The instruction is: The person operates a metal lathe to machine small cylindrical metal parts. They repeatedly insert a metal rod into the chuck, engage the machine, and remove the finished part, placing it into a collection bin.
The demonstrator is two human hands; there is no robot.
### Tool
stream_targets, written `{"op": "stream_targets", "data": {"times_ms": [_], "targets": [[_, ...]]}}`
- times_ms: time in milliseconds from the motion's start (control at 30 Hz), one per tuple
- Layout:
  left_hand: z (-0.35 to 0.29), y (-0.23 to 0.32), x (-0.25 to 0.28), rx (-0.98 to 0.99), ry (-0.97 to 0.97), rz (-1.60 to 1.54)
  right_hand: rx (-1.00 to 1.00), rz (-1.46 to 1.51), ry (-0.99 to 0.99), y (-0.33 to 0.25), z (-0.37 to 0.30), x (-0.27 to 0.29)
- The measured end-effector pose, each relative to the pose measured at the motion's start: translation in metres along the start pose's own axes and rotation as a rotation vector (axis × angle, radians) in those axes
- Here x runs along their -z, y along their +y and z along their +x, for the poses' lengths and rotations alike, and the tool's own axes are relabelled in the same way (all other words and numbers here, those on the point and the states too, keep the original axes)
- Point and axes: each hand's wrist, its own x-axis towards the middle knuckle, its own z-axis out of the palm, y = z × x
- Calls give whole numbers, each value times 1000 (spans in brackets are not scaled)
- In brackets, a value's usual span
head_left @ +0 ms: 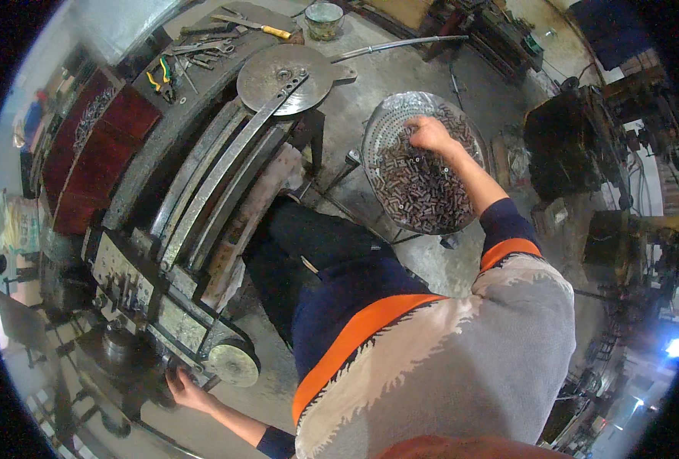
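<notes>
My right hand (431, 138) is over a round perforated metal basin (377, 126), its fingers curled together at the pieces. Short, dark metal cylinders (423, 183) fill much of the basin; whatever lies between my fingers is hidden. At the lower left, my left hand (186, 390) reaches to the near end of a long metal bench machine (156, 321), beside its round end disc (233, 365). The fingers there are bent around a small dark part that I cannot make out. A flat bar (224, 157) runs along the machine to a large steel disc (286, 80).
Pliers (161, 79) with yellow-green handles and other hand tools lie on the bench's far end. Dark red bins (98, 157) stand at the left. A bucket (324, 21) is on the floor beyond, and a long lever (400, 46) sticks out rightward from the disc.
</notes>
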Motion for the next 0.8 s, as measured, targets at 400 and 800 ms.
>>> {"op": "stream_targets", "data": {"times_ms": [400,800], "targets": [[-1,-1,-1,27,-47,137,-133,-246,-303,15,29,-43],[0,24,9,96,-253,160,146,-193,-33,28,20,-37]]}}
